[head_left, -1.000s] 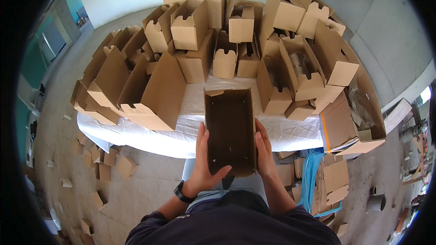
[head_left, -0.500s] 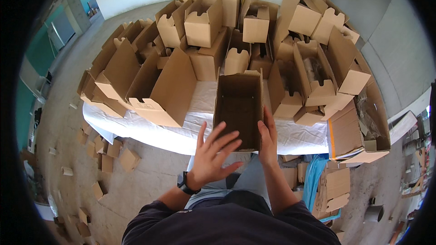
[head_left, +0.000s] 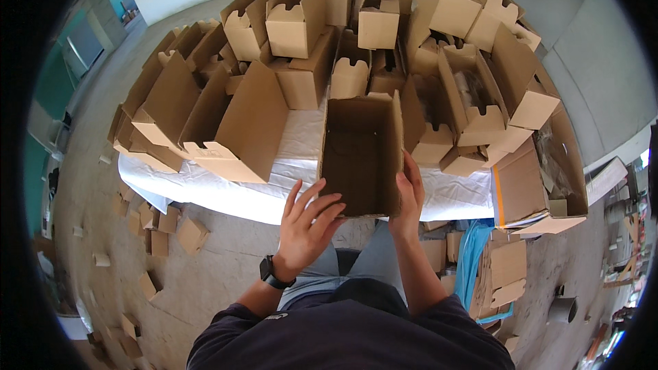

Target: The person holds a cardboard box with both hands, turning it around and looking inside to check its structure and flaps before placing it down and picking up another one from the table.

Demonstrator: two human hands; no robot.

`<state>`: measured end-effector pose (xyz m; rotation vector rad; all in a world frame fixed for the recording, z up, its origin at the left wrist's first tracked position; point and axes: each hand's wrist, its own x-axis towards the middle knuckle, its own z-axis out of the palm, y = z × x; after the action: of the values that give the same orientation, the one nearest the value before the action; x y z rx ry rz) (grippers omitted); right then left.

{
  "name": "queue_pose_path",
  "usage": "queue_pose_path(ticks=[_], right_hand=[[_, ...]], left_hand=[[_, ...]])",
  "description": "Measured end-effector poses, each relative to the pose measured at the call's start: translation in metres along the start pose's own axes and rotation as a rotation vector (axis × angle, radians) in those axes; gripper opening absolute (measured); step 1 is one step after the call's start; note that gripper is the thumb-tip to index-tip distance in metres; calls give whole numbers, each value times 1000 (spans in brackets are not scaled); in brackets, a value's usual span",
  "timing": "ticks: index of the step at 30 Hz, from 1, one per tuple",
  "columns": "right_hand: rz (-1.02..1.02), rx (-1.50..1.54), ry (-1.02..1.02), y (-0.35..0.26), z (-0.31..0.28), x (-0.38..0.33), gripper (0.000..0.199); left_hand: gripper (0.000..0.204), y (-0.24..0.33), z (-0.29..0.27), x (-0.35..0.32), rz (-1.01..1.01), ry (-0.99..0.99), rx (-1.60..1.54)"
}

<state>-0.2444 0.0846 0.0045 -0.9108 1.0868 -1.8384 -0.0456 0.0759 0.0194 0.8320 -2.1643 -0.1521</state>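
An open-topped brown cardboard box [head_left: 361, 161] is in front of me at the near edge of the table, its dark inside facing up. My right hand [head_left: 408, 199] grips its right wall near the front corner, thumb on the near side and fingers along the outside. At the front left corner is my left hand [head_left: 308, 226], fingers spread, with the tips over or against the box's edge; contact is hard to tell. A dark watch [head_left: 273, 272] sits on my left wrist.
A white cloth [head_left: 226, 195] covers the table. Several open cardboard boxes [head_left: 255, 123] crowd it, some stacked. At the right stands a larger carton [head_left: 524, 192] with clear plastic inside. Flattened cardboard [head_left: 508, 267] and blue plastic [head_left: 473, 264] lie below; small boxes [head_left: 193, 234] litter the floor.
My left hand has moved up to the box's front left corner from just in front of it. The box has tilted slightly, and my right hand keeps its hold.
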Motion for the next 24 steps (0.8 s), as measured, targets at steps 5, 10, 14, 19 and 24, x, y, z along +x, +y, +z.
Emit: queue_pose_path(ticks=[5,10,14,19,24], right_hand=[[-75,-99,-37,-4,18,12,47],[-73,-151,-33,5,19,17,47],[-107,-256,-23,13,16,14,45],[-177,-577,-70,-12,9,10,39],[-540,-482,6,-104,-13,19,29]], left_hand=[[24,-6,-5,10,42,72,7],[26,-16,3,9,-46,97,-35],[34,-20,9,7,-72,89,-54],[36,-22,12,1,-94,68,-67],[33,-22,9,-2,-81,82,-48]])
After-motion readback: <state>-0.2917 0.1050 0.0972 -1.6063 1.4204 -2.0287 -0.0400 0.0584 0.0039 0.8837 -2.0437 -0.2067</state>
